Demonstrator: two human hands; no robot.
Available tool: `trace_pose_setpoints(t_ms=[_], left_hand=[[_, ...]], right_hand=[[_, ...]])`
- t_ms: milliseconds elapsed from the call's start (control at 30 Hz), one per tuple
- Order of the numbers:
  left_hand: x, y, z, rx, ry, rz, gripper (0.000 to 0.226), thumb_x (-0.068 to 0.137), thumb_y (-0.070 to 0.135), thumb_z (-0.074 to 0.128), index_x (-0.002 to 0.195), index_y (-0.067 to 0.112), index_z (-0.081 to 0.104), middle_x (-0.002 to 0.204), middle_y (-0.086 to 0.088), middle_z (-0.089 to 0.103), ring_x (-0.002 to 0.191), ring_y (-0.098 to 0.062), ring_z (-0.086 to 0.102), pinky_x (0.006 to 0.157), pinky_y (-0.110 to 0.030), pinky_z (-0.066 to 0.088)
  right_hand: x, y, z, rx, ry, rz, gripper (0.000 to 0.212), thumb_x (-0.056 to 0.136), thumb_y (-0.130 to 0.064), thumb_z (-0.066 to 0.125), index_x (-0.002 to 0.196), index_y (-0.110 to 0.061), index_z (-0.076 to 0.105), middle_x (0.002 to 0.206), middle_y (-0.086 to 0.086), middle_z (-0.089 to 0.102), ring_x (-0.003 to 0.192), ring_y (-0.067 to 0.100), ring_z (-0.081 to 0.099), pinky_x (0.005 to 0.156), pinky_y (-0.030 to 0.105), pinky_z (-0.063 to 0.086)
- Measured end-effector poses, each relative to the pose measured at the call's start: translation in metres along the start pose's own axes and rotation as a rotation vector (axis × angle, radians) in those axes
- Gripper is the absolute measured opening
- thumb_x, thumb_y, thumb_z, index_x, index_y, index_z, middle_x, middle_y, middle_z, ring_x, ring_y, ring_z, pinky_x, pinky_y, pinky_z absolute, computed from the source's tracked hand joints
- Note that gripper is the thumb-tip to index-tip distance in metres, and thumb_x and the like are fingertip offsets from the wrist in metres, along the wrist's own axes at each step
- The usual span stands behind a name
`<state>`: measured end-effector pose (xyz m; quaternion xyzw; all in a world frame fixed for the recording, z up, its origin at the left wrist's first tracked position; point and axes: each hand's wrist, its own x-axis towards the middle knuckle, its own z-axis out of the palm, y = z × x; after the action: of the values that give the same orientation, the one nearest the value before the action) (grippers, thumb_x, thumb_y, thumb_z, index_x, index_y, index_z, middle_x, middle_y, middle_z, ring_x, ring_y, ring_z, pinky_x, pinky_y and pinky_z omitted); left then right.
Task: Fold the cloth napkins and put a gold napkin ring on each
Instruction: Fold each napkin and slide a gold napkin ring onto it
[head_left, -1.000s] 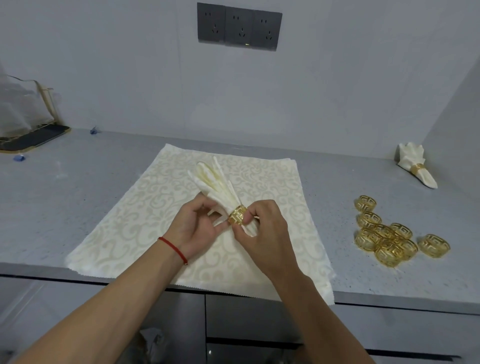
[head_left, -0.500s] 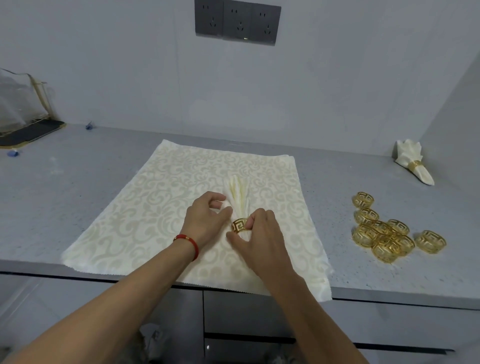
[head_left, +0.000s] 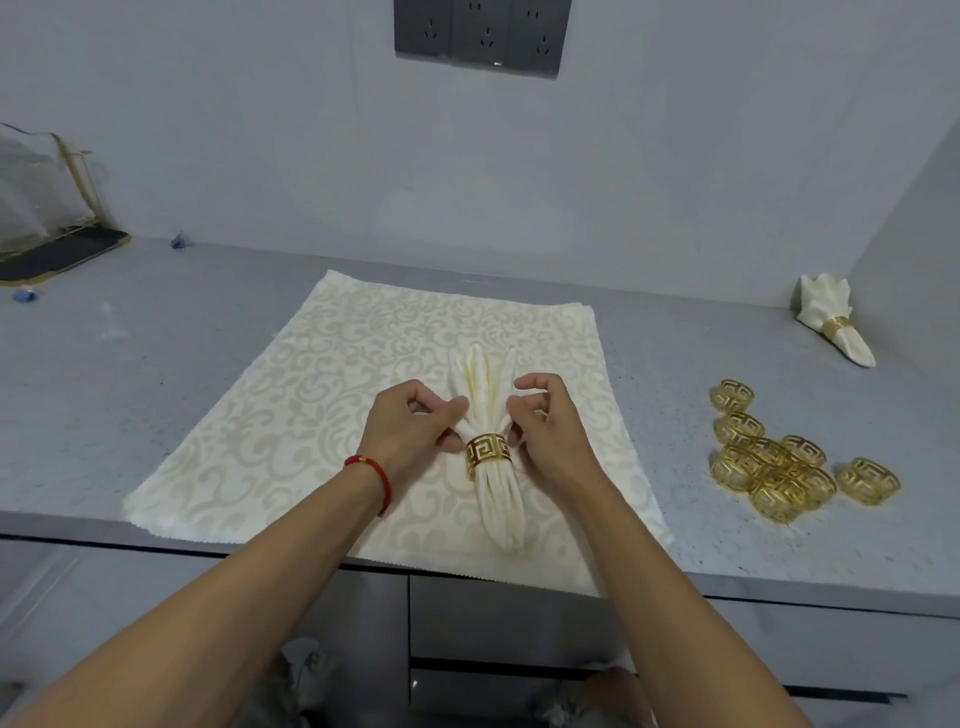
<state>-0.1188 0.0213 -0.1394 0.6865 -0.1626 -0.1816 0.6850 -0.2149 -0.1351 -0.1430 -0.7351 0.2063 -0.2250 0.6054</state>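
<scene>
A cream folded napkin (head_left: 497, 506) lies lengthwise on a stack of flat patterned napkins (head_left: 291, 415), with a gold napkin ring (head_left: 487, 453) around its middle. My left hand (head_left: 410, 426) pinches the napkin's fabric just above the ring on the left side. On the right side, my right hand (head_left: 545, 431) pinches the fabric in the same way. The napkin's upper folds (head_left: 480, 376) fan out beyond my fingers. Several loose gold rings (head_left: 774, 462) sit in a pile to the right. A finished ringed napkin (head_left: 834, 325) lies in the far right corner.
The grey counter (head_left: 156, 353) has its front edge just below the flat napkins. A clear bag on a dark tray (head_left: 47, 249) stands at the far left. Small blue scraps (head_left: 179, 241) lie near the back wall. Wall sockets (head_left: 480, 34) are above.
The ringed napkin has been laid down flat on the stack, pointing away from me. Both hands have shifted from the ring to the fabric on either side just above it.
</scene>
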Motion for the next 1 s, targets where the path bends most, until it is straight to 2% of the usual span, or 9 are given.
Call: trace_pose_setpoints(t_ms=[133,233,300,433,533,700,767,900,1000], left_hand=[[-0.004,-0.002,-0.011,0.004,-0.008,-0.016,0.026,0.086,0.020,0.080,0.092,0.005,0.060,0.080,-0.012,0.072,0.071,-0.040,0.073,0.071,-0.047,0.060],[0.000,0.007,-0.014,0.158,0.007,0.025,0.032,0.082,0.012,0.074,0.109,0.019,0.060,0.106,0.004,0.067,0.051,-0.027,0.062,0.051,-0.035,0.051],[0.009,0.017,-0.009,0.243,-0.006,0.062,0.044,0.083,0.015,0.074,0.122,0.024,0.056,0.116,0.010,0.063,0.045,-0.017,0.057,0.044,-0.028,0.045],[0.025,0.028,0.004,0.160,0.008,0.028,0.034,0.090,0.027,0.073,0.119,0.018,0.059,0.096,0.000,0.070,0.042,-0.013,0.054,0.039,-0.025,0.039],[0.023,0.022,0.003,0.187,0.093,0.094,0.017,0.088,0.021,0.069,0.105,0.019,0.067,0.082,0.000,0.067,0.046,-0.017,0.060,0.041,-0.025,0.042],[0.017,0.012,-0.009,0.145,0.105,0.075,0.022,0.088,0.019,0.068,0.109,0.022,0.066,0.083,0.002,0.052,0.051,-0.027,0.066,0.044,-0.028,0.044],[0.016,0.013,-0.009,0.114,0.091,0.084,0.023,0.088,0.019,0.068,0.111,0.022,0.064,0.088,0.002,0.055,0.054,-0.027,0.066,0.046,-0.030,0.046],[0.015,0.017,-0.006,0.099,0.074,0.103,0.025,0.091,0.021,0.065,0.115,0.025,0.060,0.101,-0.002,0.063,0.058,-0.023,0.066,0.048,-0.032,0.049],[0.014,0.018,-0.002,0.093,0.077,0.104,0.028,0.092,0.023,0.062,0.120,0.027,0.056,0.108,-0.004,0.064,0.059,-0.021,0.066,0.049,-0.031,0.049]], right_hand=[[-0.001,0.006,-0.015,-0.052,-0.055,0.085,0.022,0.097,-0.019,0.057,0.112,-0.035,0.059,0.083,-0.003,0.069,0.079,0.026,0.064,0.064,0.038,0.046],[0.006,-0.002,-0.018,-0.311,-0.043,0.000,0.027,0.096,-0.018,0.056,0.118,-0.034,0.055,0.101,-0.007,0.066,0.089,0.015,0.065,0.079,0.034,0.054],[0.015,-0.012,-0.013,-0.329,0.008,-0.052,0.028,0.097,-0.020,0.057,0.124,-0.028,0.055,0.110,-0.008,0.063,0.095,0.010,0.063,0.088,0.031,0.053],[0.030,-0.028,0.006,-0.165,0.049,0.007,0.033,0.101,-0.037,0.057,0.132,-0.027,0.056,0.113,-0.007,0.064,0.102,0.009,0.063,0.091,0.029,0.052],[0.036,-0.020,0.009,-0.189,0.123,0.040,0.027,0.098,-0.032,0.061,0.125,-0.026,0.058,0.099,-0.002,0.066,0.091,0.015,0.066,0.081,0.028,0.051],[0.030,-0.013,-0.003,-0.241,0.206,0.104,0.030,0.098,-0.030,0.060,0.126,-0.020,0.056,0.100,0.001,0.069,0.091,0.017,0.067,0.074,0.027,0.047],[0.015,-0.025,0.000,-0.362,0.235,0.044,0.040,0.101,-0.035,0.056,0.136,-0.017,0.047,0.101,-0.001,0.067,0.095,0.018,0.066,0.080,0.032,0.047],[-0.033,-0.045,0.028,-0.925,0.184,-0.028,0.070,0.096,-0.056,0.050,0.147,-0.015,0.026,0.126,0.006,0.055,0.111,0.031,0.060,0.086,0.042,0.043],[-0.051,-0.039,0.046,-1.137,0.026,0.019,0.083,0.092,-0.058,0.055,0.149,-0.011,0.018,0.103,0.003,0.053,0.093,0.027,0.060,0.077,0.039,0.039]])
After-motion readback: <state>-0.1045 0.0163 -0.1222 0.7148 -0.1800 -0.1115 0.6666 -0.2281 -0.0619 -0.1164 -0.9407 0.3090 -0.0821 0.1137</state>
